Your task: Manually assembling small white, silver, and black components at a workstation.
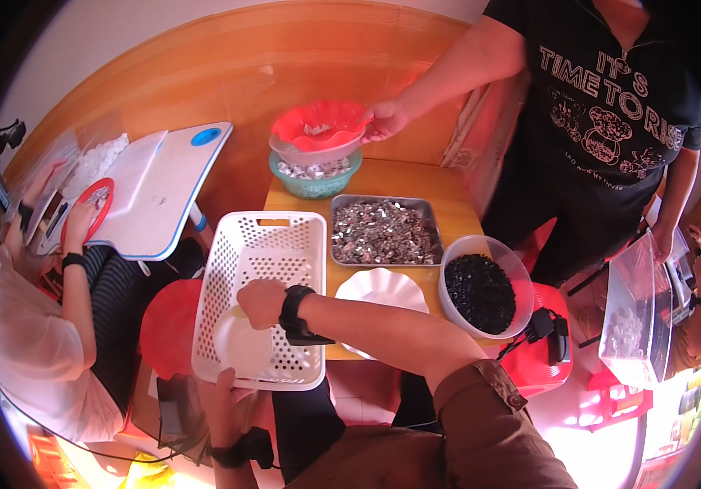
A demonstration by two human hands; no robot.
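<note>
A white perforated plastic basket (259,247) stands tilted before me, over the left edge of the wooden table. My left hand (221,398) is closed on its near rim, thumb upward. Inside the basket, my right hand (262,303) is closed on a white round dish (243,342); its fingers are partly hidden. My right forearm crosses above a white scalloped plate (382,288). Beyond it lies a metal tray (385,232) full of small shiny brown and silver pieces. To its right sits a clear round tub (521,281) of black pieces.
Across the table (458,196), a co-worker's hand (387,120) holds a red scalloped dish (314,126) above a green bowl (311,186) of pale pieces. At left, another person works at a white folding table (183,175). A red stool (550,367) and clear bin (629,342) stand right.
</note>
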